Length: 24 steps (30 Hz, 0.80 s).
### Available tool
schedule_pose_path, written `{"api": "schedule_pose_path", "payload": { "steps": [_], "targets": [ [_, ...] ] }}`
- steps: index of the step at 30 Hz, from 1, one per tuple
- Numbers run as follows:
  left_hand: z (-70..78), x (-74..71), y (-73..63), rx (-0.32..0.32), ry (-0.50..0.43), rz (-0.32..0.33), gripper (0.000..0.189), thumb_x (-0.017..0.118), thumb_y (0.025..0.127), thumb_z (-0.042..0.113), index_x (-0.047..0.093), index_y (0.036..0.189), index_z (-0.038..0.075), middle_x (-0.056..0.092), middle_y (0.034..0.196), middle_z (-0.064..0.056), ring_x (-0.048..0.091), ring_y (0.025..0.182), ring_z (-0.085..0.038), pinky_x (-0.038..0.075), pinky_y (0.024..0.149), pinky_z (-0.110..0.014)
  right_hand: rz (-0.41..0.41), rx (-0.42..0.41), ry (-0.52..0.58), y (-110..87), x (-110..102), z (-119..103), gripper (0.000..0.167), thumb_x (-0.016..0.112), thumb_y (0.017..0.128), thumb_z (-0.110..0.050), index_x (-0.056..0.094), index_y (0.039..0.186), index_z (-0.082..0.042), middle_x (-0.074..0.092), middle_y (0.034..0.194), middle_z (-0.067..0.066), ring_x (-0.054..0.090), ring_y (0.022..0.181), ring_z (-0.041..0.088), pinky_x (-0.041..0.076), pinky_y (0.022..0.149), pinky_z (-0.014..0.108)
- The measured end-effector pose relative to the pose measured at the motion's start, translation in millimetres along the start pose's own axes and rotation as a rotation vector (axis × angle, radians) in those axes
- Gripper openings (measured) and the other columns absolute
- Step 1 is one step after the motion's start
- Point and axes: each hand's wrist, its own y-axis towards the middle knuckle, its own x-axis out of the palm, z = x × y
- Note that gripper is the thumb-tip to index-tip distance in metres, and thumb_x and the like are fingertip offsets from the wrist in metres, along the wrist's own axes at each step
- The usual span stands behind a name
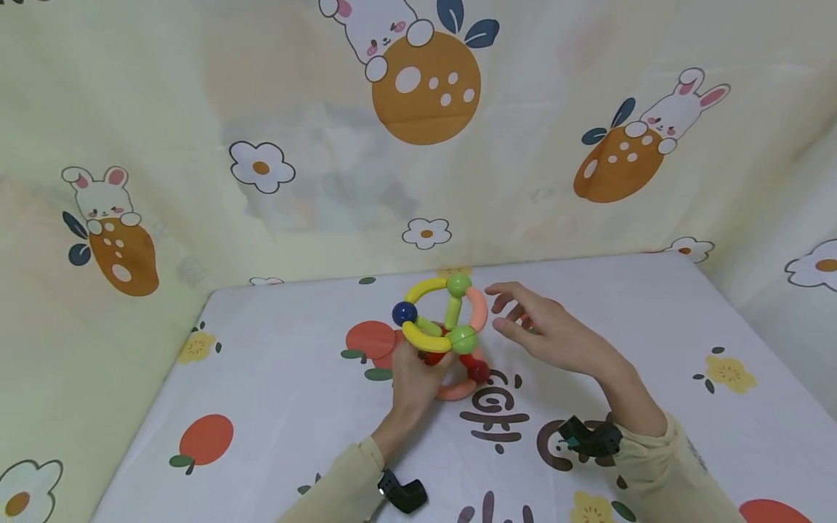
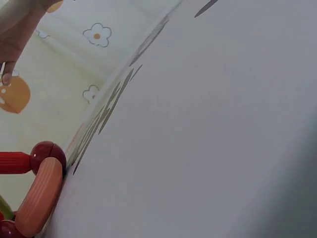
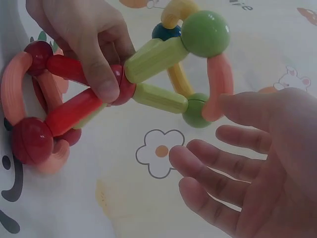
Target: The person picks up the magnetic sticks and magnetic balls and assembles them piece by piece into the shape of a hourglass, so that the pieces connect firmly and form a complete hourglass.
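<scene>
Near the middle of the table stands a toy structure of magnetic rods and balls. Its upper ring joins yellow curved rods (image 1: 426,340), a blue ball (image 1: 405,313), green balls (image 1: 463,339) and a salmon curved rod (image 1: 479,309). Light green straight rods (image 3: 156,59) run from that ring down to a red middle ball (image 3: 127,93), pinched by my left hand (image 1: 413,381). Below, red rods (image 3: 74,111) lead to a base ring of red balls (image 2: 48,154) and salmon curved rods (image 2: 40,196). My right hand (image 1: 556,330) hovers right of the upper ring, fingers loosely bent, holding nothing.
A white printed cloth (image 1: 275,436) with fruit and flower pictures covers the table. Behind it hangs a cream curtain (image 1: 314,181) with rabbit prints, meeting the table's back edge. Dark wrist cameras (image 1: 402,492) are strapped to both forearms.
</scene>
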Motion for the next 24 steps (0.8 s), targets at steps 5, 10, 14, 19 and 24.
{"api": "schedule_pose_path", "payload": {
  "steps": [5, 10, 14, 19, 24],
  "targets": [
    [-2.1, 0.1, 4.8, 0.003, -0.005, 0.037, 0.041, 0.078, 0.077, 0.024, 0.054, 0.109, 0.014, 0.063, 0.097, 0.002, 0.061, 0.089, -0.010, 0.054, 0.082, -0.026, 0.008, 0.010, 0.006, -0.2, 0.9, -1.3, 0.041, 0.051, 0.096, -0.037, 0.042, 0.134, -0.024, 0.060, 0.111, -0.001, 0.061, 0.092, 0.012, 0.048, 0.078, 0.034],
    [-7.0, 0.1, 5.7, 0.005, -0.031, 0.024, 0.041, 0.078, 0.077, 0.023, 0.055, 0.110, 0.013, 0.062, 0.098, 0.000, 0.061, 0.089, -0.011, 0.054, 0.083, -0.026, 0.029, 0.034, 0.099, -0.2, 4.5, -7.2, 0.033, 0.048, 0.098, -0.034, 0.043, 0.128, -0.022, 0.062, 0.096, -0.001, 0.061, 0.082, 0.014, 0.049, 0.071, 0.033],
    [-8.9, 0.1, 7.0, 0.014, -0.064, -0.009, 0.040, 0.076, 0.079, 0.020, 0.055, 0.112, 0.013, 0.062, 0.100, -0.001, 0.061, 0.089, -0.012, 0.054, 0.082, -0.026, 0.040, 0.042, 0.222, -0.1, 10.6, -12.9, 0.040, 0.051, 0.097, -0.031, 0.037, 0.132, -0.019, 0.061, 0.094, 0.003, 0.061, 0.078, 0.017, 0.049, 0.069, 0.032],
    [-2.6, -3.6, 6.4, -0.033, -0.136, -0.049, 0.041, 0.075, 0.078, 0.009, 0.055, 0.114, 0.009, 0.063, 0.103, -0.006, 0.061, 0.091, -0.015, 0.053, 0.084, -0.027, 0.044, 0.059, 0.364, 4.0, 26.6, -16.7, 0.051, 0.056, 0.095, -0.029, 0.032, 0.139, -0.018, 0.061, 0.100, 0.008, 0.063, 0.079, 0.017, 0.052, 0.070, 0.029],
    [13.9, -12.1, 6.7, -0.031, -0.164, -0.053, 0.041, 0.074, 0.078, 0.005, 0.054, 0.113, 0.003, 0.063, 0.103, -0.011, 0.061, 0.091, -0.019, 0.053, 0.085, -0.028, 0.084, 0.060, 0.548, 9.9, 37.2, -18.9, 0.051, 0.055, 0.096, -0.022, 0.031, 0.140, -0.019, 0.059, 0.100, 0.013, 0.063, 0.080, 0.030, 0.053, 0.070, 0.030]
  ]
}}
